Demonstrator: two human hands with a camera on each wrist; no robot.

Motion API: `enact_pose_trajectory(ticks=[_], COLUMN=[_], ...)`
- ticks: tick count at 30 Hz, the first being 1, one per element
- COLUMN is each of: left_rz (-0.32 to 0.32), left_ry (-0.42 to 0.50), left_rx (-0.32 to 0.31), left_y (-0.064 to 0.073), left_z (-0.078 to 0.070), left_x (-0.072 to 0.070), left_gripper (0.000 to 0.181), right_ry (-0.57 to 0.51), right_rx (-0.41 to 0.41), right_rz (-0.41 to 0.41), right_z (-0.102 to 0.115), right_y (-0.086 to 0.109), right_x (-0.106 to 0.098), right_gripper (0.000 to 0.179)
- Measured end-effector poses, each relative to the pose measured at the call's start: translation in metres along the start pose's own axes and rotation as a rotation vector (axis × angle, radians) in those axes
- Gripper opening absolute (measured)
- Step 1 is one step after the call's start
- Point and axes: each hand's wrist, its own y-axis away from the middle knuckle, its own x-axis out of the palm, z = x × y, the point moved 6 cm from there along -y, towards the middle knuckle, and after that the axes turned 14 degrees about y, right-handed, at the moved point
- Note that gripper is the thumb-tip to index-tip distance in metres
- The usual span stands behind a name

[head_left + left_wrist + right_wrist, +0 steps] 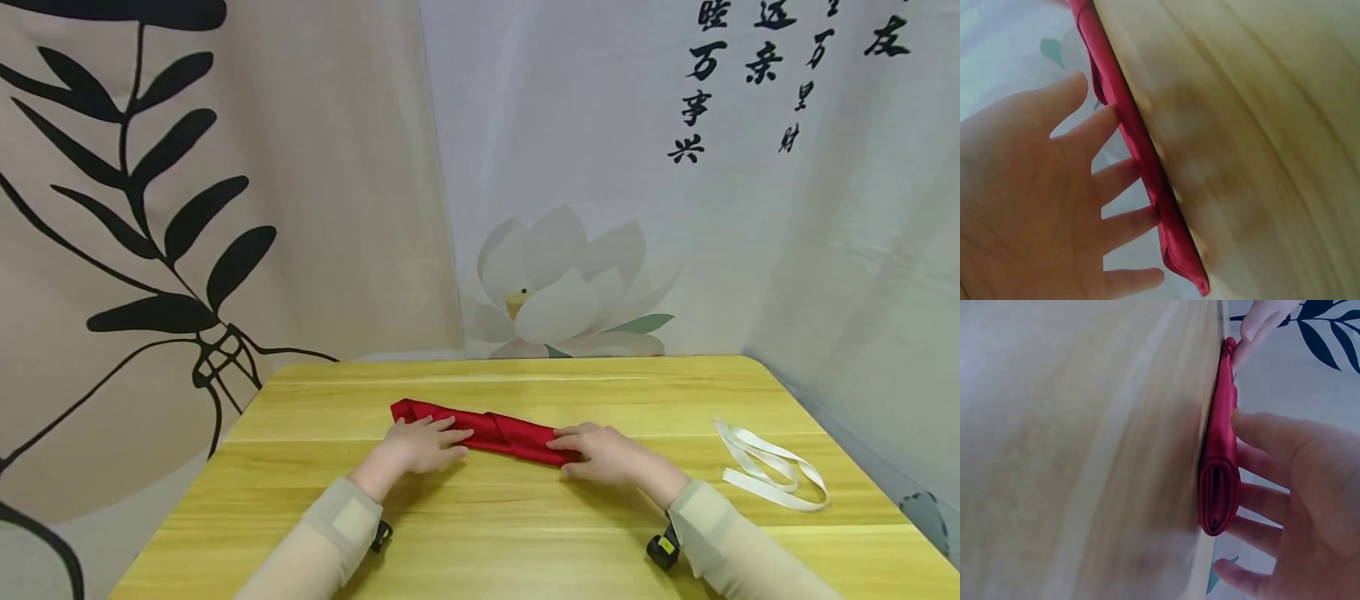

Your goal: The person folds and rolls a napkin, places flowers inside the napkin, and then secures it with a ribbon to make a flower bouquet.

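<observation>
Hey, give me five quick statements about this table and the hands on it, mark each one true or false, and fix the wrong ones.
1. A roll of red cloth lies on the wooden table. True.
2. Only one hand touches the roll. False: the left hand and the right hand both touch it.
3. The end of the roll by the right hand shows wound layers. True.
4. White ribbon is tied around the roll. False: the white ribbon lies loose, apart from it.
5. Both sleeves are light-coloured. True.

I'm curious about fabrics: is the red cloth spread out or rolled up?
Rolled up: the red cloth is a narrow bundle, its end showing coiled layers in the right wrist view.
</observation>
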Motion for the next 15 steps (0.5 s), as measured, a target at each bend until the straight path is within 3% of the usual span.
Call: enact_pose_trajectory(ticks=[15], left_rz=[-0.039], left_ry=[-0.054], left_rx=[0.03], left_y=[-0.001], left_z=[0.0], left_x=[-0.002], left_gripper=[0.05], right_ry=[-0.031], right_rx=[-0.064], right_rz=[0.011], right_z=[0.014], right_y=[0.011], right_x=[-0.009], right_gripper=[0.037])
